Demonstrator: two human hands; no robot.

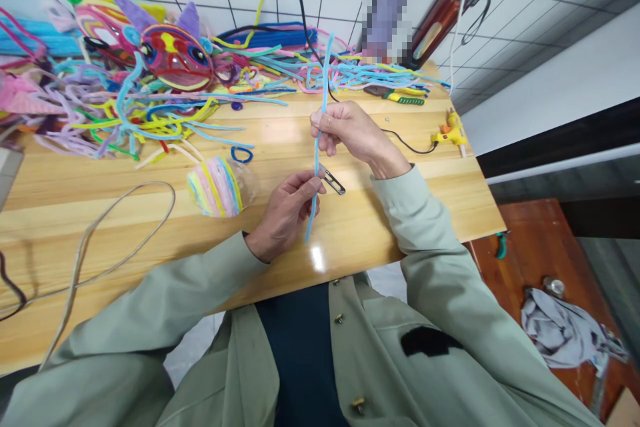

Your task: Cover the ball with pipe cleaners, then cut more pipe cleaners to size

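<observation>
A light blue pipe cleaner (327, 73) stretches between my two hands above the table. My left hand (291, 208) pinches it near its lower end, which sticks out below the fingers. Higher up, my right hand (350, 130) grips it between thumb and fingers, with the top end rising past the hand. Just beside my left fingertips lies a small dark metal tool with a slot (335, 183), partly hidden by the hand. To the left of that hand sits a clear rounded piece wrapped in striped pastel pipe cleaners (215, 188). A dark blue pipe cleaner loop (242, 154) rests behind it.
Loose pipe cleaners (185, 121) crowd the back left, with colourful horned masks (177, 57) among them. Green-and-yellow pliers (400, 97) and a yellow glue gun (451, 131) lie at right. A red thermos (445, 13) leans at the wall. A pale cable (83, 247) curls at left.
</observation>
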